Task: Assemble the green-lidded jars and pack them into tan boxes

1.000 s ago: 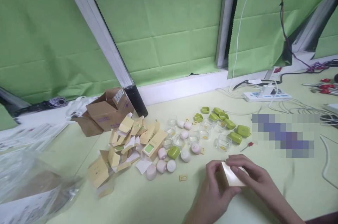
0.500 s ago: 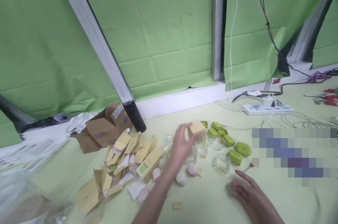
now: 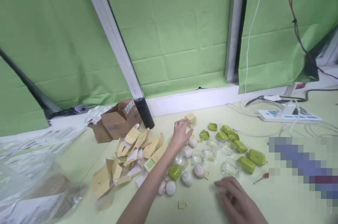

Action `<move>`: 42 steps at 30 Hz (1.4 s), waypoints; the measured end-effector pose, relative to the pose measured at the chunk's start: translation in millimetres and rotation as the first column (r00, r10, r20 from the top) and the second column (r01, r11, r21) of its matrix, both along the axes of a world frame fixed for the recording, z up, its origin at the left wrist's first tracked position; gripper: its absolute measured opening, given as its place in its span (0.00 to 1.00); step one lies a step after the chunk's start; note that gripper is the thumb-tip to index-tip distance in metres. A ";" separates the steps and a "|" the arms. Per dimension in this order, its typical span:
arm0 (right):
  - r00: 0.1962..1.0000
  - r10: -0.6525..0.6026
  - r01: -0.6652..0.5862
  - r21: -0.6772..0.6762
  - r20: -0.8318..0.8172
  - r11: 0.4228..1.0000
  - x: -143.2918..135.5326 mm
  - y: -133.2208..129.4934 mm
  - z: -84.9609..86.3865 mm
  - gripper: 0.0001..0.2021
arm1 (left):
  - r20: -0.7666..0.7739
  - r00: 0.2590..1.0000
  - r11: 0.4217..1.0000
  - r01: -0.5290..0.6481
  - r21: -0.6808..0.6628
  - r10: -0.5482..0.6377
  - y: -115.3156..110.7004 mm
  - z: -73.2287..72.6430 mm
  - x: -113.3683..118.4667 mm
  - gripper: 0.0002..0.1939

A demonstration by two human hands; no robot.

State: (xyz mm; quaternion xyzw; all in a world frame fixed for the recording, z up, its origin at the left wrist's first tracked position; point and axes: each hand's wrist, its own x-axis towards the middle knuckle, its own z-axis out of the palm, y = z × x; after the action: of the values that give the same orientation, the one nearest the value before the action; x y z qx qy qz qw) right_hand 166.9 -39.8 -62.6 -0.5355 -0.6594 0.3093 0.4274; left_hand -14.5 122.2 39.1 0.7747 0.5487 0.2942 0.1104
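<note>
My left hand (image 3: 181, 133) reaches to the far side of the table, its fingertips at the near left side of a small tan cardboard box (image 3: 191, 119) with a green label. The thumb is apart from the fingers, below the box. My right hand (image 3: 235, 194) hovers near the front, loosely curled, thumb and fingers apart, with nothing in it. Between the hands lie clear plastic cases (image 3: 231, 168), pale pink rounded pieces (image 3: 199, 171) and olive-green cases (image 3: 246, 164). A small yellow tag (image 3: 182, 205) lies in front.
Opened tan boxes (image 3: 137, 150) are heaped at left, before a brown carton (image 3: 120, 120) and a black cylinder (image 3: 144, 113). A red-handled screwdriver (image 3: 261, 177) lies right of my right hand. A power strip (image 3: 289, 116) with cables stands at back right.
My left hand has carried the small box away from me to the back of the table and its fingers have loosened. My right hand has moved slightly left and nearer me. The view has turned left.
</note>
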 end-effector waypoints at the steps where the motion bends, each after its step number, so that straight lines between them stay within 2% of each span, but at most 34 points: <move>1: 0.995 0.024 -0.026 0.024 0.095 0.999 -2.9 6.4 3.9 0.15 | -0.026 0.999 0.999 0.037 -0.008 -0.037 -22.9 3.3 -6.4 0.10; 4: 0.922 0.060 -0.079 0.033 0.381 0.996 -12.6 26.0 14.4 0.16 | -0.148 0.981 0.992 0.116 -0.048 -0.122 -87.9 10.8 -29.7 0.06; 6: 0.864 0.093 -0.099 -0.013 0.495 0.995 -18.6 35.4 19.3 0.13 | -0.238 0.969 0.996 0.048 -0.078 -0.065 -116.2 11.2 -45.2 0.07; 8: 0.840 0.107 -0.094 -0.051 0.532 0.994 -22.3 39.2 22.7 0.06 | -0.286 0.958 0.995 -0.016 -0.096 -0.012 -128.4 7.2 -55.8 0.08; 10: 0.835 0.110 -0.091 -0.061 0.540 0.994 -22.3 37.3 25.3 0.08 | -0.282 0.959 0.992 -0.026 -0.125 -0.010 -128.5 0.7 -59.3 0.11; 12: 0.838 0.111 -0.092 -0.063 0.534 0.994 -17.5 31.5 27.1 0.11 | -0.250 0.966 0.985 0.016 -0.173 -0.060 -124.1 -5.7 -56.2 0.14; 14: 0.881 0.140 -0.112 -0.088 0.452 0.990 -8.3 24.3 27.5 0.12 | -0.234 0.967 0.976 0.052 -0.211 -0.102 -120.9 -10.2 -50.0 0.15; 16: 0.946 0.158 -0.121 -0.141 0.284 0.982 2.7 17.1 25.3 0.12 | -0.258 0.960 0.973 0.046 -0.224 -0.105 -121.2 -12.6 -44.2 0.13; 19: 0.998 0.051 -0.055 -0.214 -0.026 0.975 14.4 5.7 18.3 0.14 | -0.313 0.945 0.975 0.024 -0.219 -0.094 -126.7 -13.7 -41.6 0.15; 21: 0.975 -0.067 0.010 -0.259 -0.214 0.966 15.9 -2.9 13.9 0.17 | -0.345 0.936 0.979 0.001 -0.205 -0.073 -131.1 -13.8 -43.6 0.17; 24: 0.885 -0.229 0.067 -0.374 -0.406 0.925 11.6 -14.6 12.1 0.18 | -0.385 0.923 0.972 -0.086 -0.218 -0.005 -133.5 -14.8 -46.0 0.17; 27: 0.838 -0.300 0.081 -0.440 -0.456 0.894 7.6 -20.5 15.1 0.18 | -0.409 0.912 0.956 -0.151 -0.253 0.037 -130.0 -17.9 -41.7 0.17; 30: 0.861 -0.264 0.074 -0.406 -0.435 0.911 7.1 -19.2 20.8 0.18 | -0.408 0.909 0.947 -0.204 -0.250 0.088 -126.9 -18.4 -35.9 0.17; 33: 0.868 -0.215 0.052 -0.349 -0.447 0.936 7.8 -11.5 31.7 0.19 | -0.390 0.909 0.941 -0.247 -0.230 0.144 -130.4 -9.0 -37.9 0.15; 35: 0.861 -0.163 0.012 -0.302 -0.481 0.953 8.0 -2.6 44.2 0.19 | -0.227 0.956 0.946 -0.235 -0.224 0.184 -134.0 1.3 -41.8 0.12; 36: 0.856 -0.129 -0.017 -0.277 -0.501 0.961 8.0 2.9 52.2 0.19 | -0.068 0.976 0.946 -0.219 -0.240 0.208 -135.0 6.1 -42.7 0.10; 37: 0.851 -0.085 -0.058 -0.254 -0.519 0.966 7.8 9.0 61.1 0.18 | 0.127 0.963 0.942 -0.195 -0.274 0.236 -135.0 9.6 -42.0 0.10; 38: 0.845 -0.035 -0.106 -0.232 -0.533 0.967 7.4 15.3 70.5 0.18 | 0.328 0.908 0.934 -0.153 -0.324 0.262 -134.0 11.6 -39.3 0.11; 39: 0.841 0.020 -0.158 -0.210 -0.541 0.965 6.6 21.6 79.9 0.17 | 0.500 0.818 0.922 -0.091 -0.377 0.285 -132.0 11.6 -34.6 0.13; 42: 0.842 0.147 -0.258 -0.148 -0.519 0.955 1.6 37.0 101.6 0.15 | 0.813 0.484 0.880 0.161 -0.446 0.323 -124.3 1.8 -12.5 0.22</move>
State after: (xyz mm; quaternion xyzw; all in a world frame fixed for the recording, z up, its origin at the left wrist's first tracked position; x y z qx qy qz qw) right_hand 168.5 -2.7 39.0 -0.4058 -0.5419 0.5499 0.4893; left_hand -27.0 -2.1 40.9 0.4388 0.5065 0.5092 0.5400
